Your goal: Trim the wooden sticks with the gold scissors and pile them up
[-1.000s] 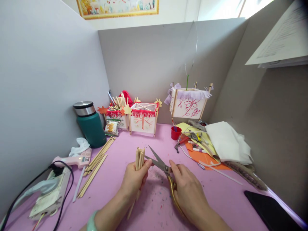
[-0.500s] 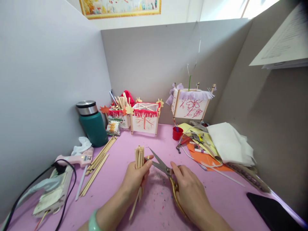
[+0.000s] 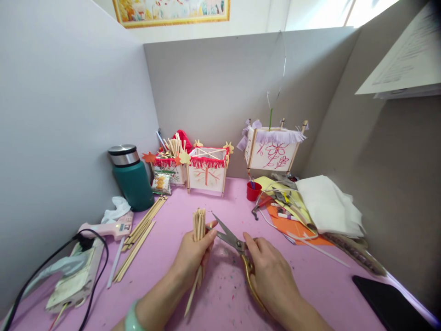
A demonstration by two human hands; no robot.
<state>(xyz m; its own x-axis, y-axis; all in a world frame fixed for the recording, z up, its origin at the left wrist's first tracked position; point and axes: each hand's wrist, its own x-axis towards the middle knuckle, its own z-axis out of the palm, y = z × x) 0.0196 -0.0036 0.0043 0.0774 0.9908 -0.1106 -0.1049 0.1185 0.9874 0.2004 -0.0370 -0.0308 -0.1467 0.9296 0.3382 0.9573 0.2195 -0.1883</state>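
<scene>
My left hand (image 3: 198, 248) is closed round a bundle of thin wooden sticks (image 3: 199, 223), held upright over the table. One stick slants out below the palm, lower than the others. In my right hand (image 3: 270, 271) is a pair of scissors (image 3: 237, 243) with gold handles, its blades parted and pointing up and left. The lower blade reaches to the left hand's fingers beside the bundle, its tip partly hidden there. The upper blade stands free in the air.
More sticks (image 3: 139, 243) lie at left, by a pink glue gun (image 3: 110, 228), a power strip (image 3: 77, 276) and a green bottle (image 3: 132, 179). Paper lanterns (image 3: 206, 177) stand behind. At right are a red cup (image 3: 253, 191), pliers (image 3: 263, 202), white sheets (image 3: 329, 207) and a black tablet-like object (image 3: 389, 303).
Almost nothing differs. The whole view has shifted very slightly; both hands, the sticks and the parted scissors keep the same pose.
</scene>
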